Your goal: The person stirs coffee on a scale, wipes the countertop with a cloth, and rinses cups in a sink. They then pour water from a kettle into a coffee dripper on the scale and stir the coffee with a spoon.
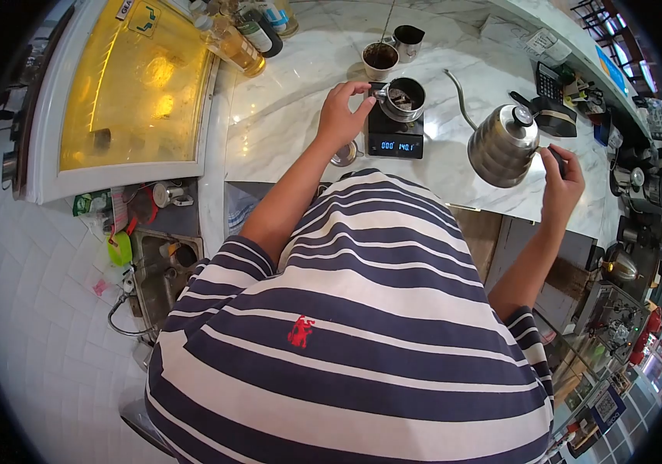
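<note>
A steel gooseneck kettle (503,147) is held by its handle in my right hand (563,182), its thin spout pointing up and left. On a black digital scale (396,145) with a lit blue display rests a metal cup (402,114) with dark contents. The fingers of my left hand (342,116) are closed at the cup's handle, on its left side. Behind the cup are a white cup (379,58) with dark contents and a small steel pitcher (407,42). A round metal item (344,155) lies below my left hand, partly hidden by it.
Bottles (234,46) stand at the back left beside a yellow-lit glass-fronted case (141,93). A black calculator (550,81) and a dark item (555,120) lie at the right of the marble counter (300,69). Lower left is a sink (157,271).
</note>
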A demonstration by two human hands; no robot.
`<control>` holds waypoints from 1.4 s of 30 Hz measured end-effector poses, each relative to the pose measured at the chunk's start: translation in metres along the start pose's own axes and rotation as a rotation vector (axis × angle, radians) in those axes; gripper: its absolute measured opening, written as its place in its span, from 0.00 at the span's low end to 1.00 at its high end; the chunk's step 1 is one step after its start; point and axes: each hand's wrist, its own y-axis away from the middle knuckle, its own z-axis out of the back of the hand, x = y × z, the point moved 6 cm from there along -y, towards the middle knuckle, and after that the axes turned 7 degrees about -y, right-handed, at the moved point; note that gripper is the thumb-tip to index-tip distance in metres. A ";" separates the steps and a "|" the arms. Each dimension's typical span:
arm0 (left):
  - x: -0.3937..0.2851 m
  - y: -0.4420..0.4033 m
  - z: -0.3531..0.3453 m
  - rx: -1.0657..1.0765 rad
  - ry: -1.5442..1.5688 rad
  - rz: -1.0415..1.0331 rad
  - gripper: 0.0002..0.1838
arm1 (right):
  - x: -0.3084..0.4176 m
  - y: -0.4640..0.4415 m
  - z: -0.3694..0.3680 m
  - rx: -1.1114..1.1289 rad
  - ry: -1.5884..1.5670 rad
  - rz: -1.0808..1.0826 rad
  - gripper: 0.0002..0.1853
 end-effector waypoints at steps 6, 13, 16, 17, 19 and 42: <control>-0.002 -0.004 -0.006 -0.017 0.058 0.000 0.15 | -0.054 -0.009 -0.024 -0.171 -0.107 0.028 0.14; -0.002 -0.022 -0.012 0.131 -0.101 -0.053 0.15 | -0.105 -0.012 -0.058 -0.297 -0.307 0.006 0.13; -0.009 -0.026 -0.013 0.263 -0.077 -0.004 0.16 | -0.117 -0.014 -0.070 -0.304 -0.327 -0.012 0.13; -0.010 -0.027 -0.014 0.294 -0.058 0.033 0.17 | -0.120 -0.014 -0.075 -0.312 -0.333 0.004 0.13; -0.011 -0.027 -0.016 0.355 -0.021 0.111 0.17 | -0.125 -0.014 -0.082 -0.310 -0.345 -0.008 0.13; -0.017 -0.052 -0.011 0.418 0.293 0.118 0.15 | -0.152 -0.003 -0.105 -0.147 -0.204 -0.089 0.15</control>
